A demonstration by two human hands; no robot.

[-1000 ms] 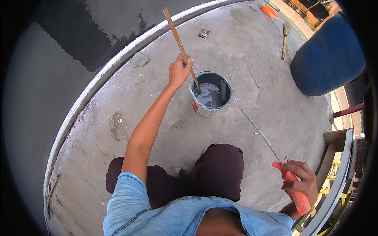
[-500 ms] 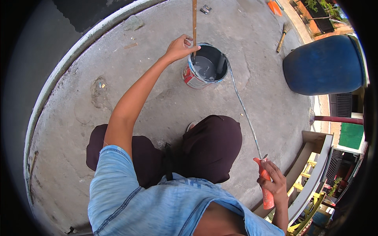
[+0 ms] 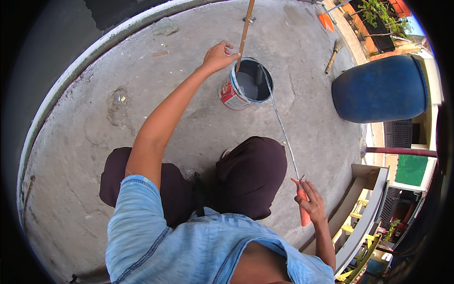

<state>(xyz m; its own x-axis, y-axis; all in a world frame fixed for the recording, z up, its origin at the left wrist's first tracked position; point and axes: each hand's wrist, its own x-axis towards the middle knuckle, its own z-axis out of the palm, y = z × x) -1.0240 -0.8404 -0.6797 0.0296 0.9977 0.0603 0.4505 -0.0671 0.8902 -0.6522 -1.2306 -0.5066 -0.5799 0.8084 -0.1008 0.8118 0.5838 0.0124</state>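
I squat before a paint bucket (image 3: 230, 93) of grey liquid. My left hand (image 3: 218, 58) is at its upper left with fingers loosely apart; the thumb is beside or touching a wooden stick (image 3: 245, 28) that stands tilted in the bucket, without a grip around it. My right hand (image 3: 312, 201), lower right, holds the orange handle (image 3: 301, 208) of a long, bent metal rod (image 3: 283, 130). Its grey roller head (image 3: 259, 75) rests inside the bucket against the right side.
A large blue barrel (image 3: 378, 89) lies or stands at the right, near a straw broom (image 3: 333, 59) and an orange dustpan (image 3: 326, 22). A wooden trough-like structure (image 3: 359, 203) lines the lower right. A raised pale curb (image 3: 71, 71) curves along the left of the concrete floor.
My left hand has loosened from the stick, whose top has swung rightward. My right hand has moved up and leftward with the orange handle. The view has shifted.
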